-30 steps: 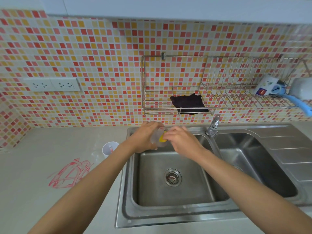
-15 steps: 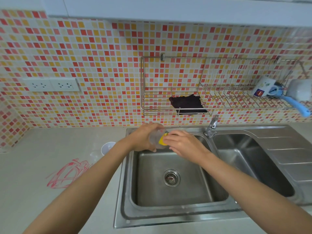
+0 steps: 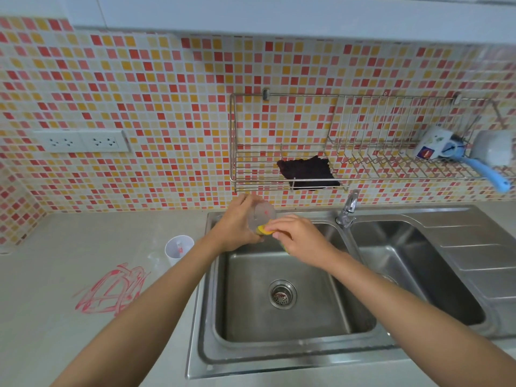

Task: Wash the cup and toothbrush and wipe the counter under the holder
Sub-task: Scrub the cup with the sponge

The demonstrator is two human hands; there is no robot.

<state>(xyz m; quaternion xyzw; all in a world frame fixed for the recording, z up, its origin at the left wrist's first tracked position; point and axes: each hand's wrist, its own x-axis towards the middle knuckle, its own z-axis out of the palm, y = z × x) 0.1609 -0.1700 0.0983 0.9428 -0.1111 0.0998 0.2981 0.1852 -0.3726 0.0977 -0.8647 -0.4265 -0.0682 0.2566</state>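
My left hand (image 3: 237,223) grips a clear plastic cup (image 3: 262,215) over the back of the left sink basin (image 3: 282,325). My right hand (image 3: 300,237) presses a yellow sponge (image 3: 264,231) against the cup's side; most of the sponge is hidden under my fingers. A white holder cup (image 3: 178,248) stands on the grey counter (image 3: 69,247) left of the sink, with something red and white inside it. I cannot make out a toothbrush clearly.
Red scribble marks (image 3: 111,291) stain the counter in front of the white holder cup. A tap (image 3: 347,209) stands between the two basins. The wall rack (image 3: 307,141) holds a dark cloth (image 3: 307,171), a mug (image 3: 431,145) and a blue-handled brush (image 3: 485,171).
The sponge in my right hand has slid a little along the cup, and the cup has turned slightly in my left hand. Both hands stay over the sink's back edge.
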